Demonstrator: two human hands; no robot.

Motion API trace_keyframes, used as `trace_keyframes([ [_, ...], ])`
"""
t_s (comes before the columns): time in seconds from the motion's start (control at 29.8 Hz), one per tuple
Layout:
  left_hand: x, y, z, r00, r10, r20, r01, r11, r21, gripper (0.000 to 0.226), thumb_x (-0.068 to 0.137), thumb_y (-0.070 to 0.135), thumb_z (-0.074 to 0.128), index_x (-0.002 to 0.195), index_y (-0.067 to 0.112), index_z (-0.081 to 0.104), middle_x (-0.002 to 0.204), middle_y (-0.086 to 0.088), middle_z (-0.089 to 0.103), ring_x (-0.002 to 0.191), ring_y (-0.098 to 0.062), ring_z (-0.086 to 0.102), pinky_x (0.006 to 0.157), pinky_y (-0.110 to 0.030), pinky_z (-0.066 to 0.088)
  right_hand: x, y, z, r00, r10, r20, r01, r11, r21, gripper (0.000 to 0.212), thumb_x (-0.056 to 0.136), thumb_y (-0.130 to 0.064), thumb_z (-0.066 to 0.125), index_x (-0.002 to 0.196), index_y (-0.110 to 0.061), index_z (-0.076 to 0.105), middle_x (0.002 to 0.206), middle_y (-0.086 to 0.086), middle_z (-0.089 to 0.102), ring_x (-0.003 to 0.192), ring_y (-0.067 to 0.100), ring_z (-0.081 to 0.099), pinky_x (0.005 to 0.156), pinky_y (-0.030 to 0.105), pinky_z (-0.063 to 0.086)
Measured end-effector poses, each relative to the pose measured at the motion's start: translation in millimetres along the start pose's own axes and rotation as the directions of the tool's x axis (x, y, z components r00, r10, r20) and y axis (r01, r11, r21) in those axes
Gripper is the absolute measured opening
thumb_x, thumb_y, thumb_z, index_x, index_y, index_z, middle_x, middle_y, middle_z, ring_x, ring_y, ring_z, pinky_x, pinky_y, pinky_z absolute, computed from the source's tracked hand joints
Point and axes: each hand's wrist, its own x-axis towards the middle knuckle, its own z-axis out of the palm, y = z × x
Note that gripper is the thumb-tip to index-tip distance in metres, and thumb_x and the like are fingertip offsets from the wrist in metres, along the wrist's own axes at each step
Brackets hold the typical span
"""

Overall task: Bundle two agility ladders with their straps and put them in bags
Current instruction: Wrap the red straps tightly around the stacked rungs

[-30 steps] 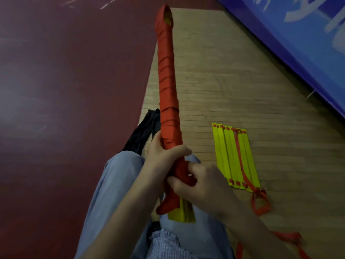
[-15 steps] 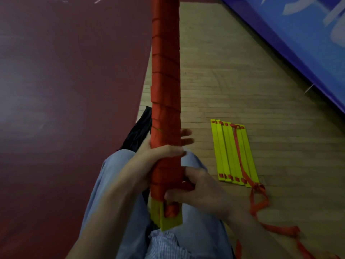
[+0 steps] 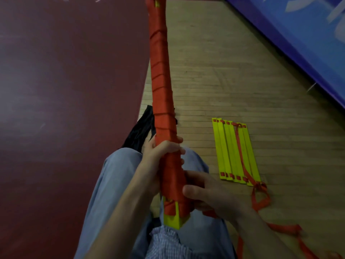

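A long ladder bundle point(image 3: 161, 75), yellow rungs wrapped all over in red strap, stands nearly upright over my lap. My left hand point(image 3: 160, 148) grips it low down. Just below, my right hand point(image 3: 205, 193) closes on its bottom end, where the yellow rung ends point(image 3: 174, 219) stick out. The second ladder point(image 3: 236, 152) lies flat on the wood floor to the right, its yellow rungs stacked side by side. Its loose red strap point(image 3: 261, 199) trails toward me along the floor. A black bag point(image 3: 141, 128) lies on the floor behind the bundle, partly hidden.
I sit on the floor with my legs in blue trousers point(image 3: 115, 184) stretched forward. A dark red court surface point(image 3: 65, 90) covers the left. Wood floor point(image 3: 224, 71) runs ahead and right. A blue padded wall point(image 3: 298, 34) borders the far right.
The wrapped bundle has swung from leaning left to nearly upright and come closer. My right hand has slid down to its bottom end. The ladder on the floor has not moved.
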Motion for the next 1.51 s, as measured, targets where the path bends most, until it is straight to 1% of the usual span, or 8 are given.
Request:
trace_keyframes([
  [0.27,3.4,7.6,0.1,0.929,0.122,0.349,-0.048,0.976,-0.213,0.055,0.052,0.016,0.06,0.107,0.018,0.052,0.075,0.004,0.063,0.06,-0.009,0.06,0.059,-0.024,0.053,5.6,4.7,-0.1,0.995,0.091,0.028,-0.089,0.993,-0.081,0.035,0.057,-0.036,0.084,0.085,-0.025,0.065,0.076,-0.012,0.071,0.076,0.004,0.066,0.067,0.017,0.051],
  [0.44,16.5,19.2,13.7,0.998,0.063,-0.02,-0.059,0.986,0.154,0.033,0.071,0.012,0.074,0.097,0.02,0.055,0.073,0.0,0.056,0.058,-0.008,0.058,0.053,-0.022,0.051,10.9,5.9,3.2,0.94,-0.103,-0.326,-0.034,0.921,-0.388,0.016,0.076,-0.03,0.074,0.087,-0.034,0.063,0.086,-0.013,0.07,0.081,0.002,0.067,0.073,0.021,0.054],
  [0.71,19.5,25.2,7.3,0.915,0.135,0.38,0.096,0.842,-0.531,0.057,0.048,-0.005,0.077,0.096,0.015,0.054,0.06,0.006,0.052,0.047,-0.004,0.05,0.047,-0.019,0.047,-3.1,-13.9,-11.4,0.995,-0.095,-0.011,0.092,0.983,-0.157,0.037,0.05,-0.047,0.077,0.082,-0.03,0.071,0.072,-0.015,0.069,0.07,0.001,0.063,0.063,0.017,0.048],
  [0.94,16.9,29.1,-6.3,1.0,-0.002,-0.009,0.003,0.985,0.171,0.035,0.063,0.036,0.065,0.094,0.021,0.059,0.086,0.001,0.068,0.079,-0.014,0.068,0.067,-0.031,0.057,5.0,-12.4,-3.1,0.936,-0.281,-0.212,0.114,0.811,-0.575,0.008,0.073,-0.028,0.073,0.077,-0.027,0.065,0.062,-0.022,0.062,0.058,-0.008,0.056,0.058,0.007,0.039],
  [1.08,15.8,11.7,1.5,0.978,-0.072,-0.198,0.104,0.982,0.157,0.023,0.073,0.021,0.072,0.086,0.015,0.054,0.073,-0.003,0.05,0.063,-0.013,0.053,0.05,-0.02,0.05,8.0,0.7,3.5,0.92,-0.336,-0.2,0.031,0.572,-0.819,0.024,0.074,-0.053,0.059,0.077,-0.03,0.057,0.06,-0.011,0.058,0.061,0.004,0.058,0.055,0.015,0.039],
  [1.18,21.4,10.7,-2.9,0.952,-0.154,-0.263,0.166,0.986,0.022,0.015,0.081,0.004,0.061,0.082,0.016,0.051,0.068,-0.002,0.049,0.056,-0.011,0.051,0.046,-0.021,0.048,4.5,-8.0,1.3,0.953,-0.254,-0.164,0.061,0.691,-0.72,0.027,0.077,-0.057,0.059,0.083,-0.03,0.06,0.06,-0.014,0.057,0.057,-0.004,0.054,0.055,0.012,0.037],
  [1.38,26.3,12.2,-13.0,0.982,-0.092,0.165,0.154,0.895,-0.419,0.061,0.038,-0.007,0.068,0.094,0.014,0.052,0.062,0.005,0.053,0.046,-0.006,0.049,0.045,-0.019,0.045,10.9,-6.0,-9.4,0.992,0.104,-0.068,-0.119,0.95,-0.29,0.089,0.036,-0.077,0.073,0.113,-0.046,0.042,0.091,0.002,0.066,0.086,0.022,0.065,0.072,0.031,0.048],
  [1.51,28.9,20.1,-6.5,0.86,0.11,0.498,0.196,0.83,-0.522,0.065,0.046,-0.003,0.076,0.103,0.013,0.049,0.07,0.005,0.054,0.054,-0.006,0.052,0.052,-0.019,0.048,7.7,3.4,0.0,0.995,0.022,0.101,-0.017,0.998,-0.058,0.065,0.05,-0.065,0.077,0.105,-0.035,0.06,0.089,0.02,0.06,0.072,0.034,0.051,0.062,0.027,0.035],
])
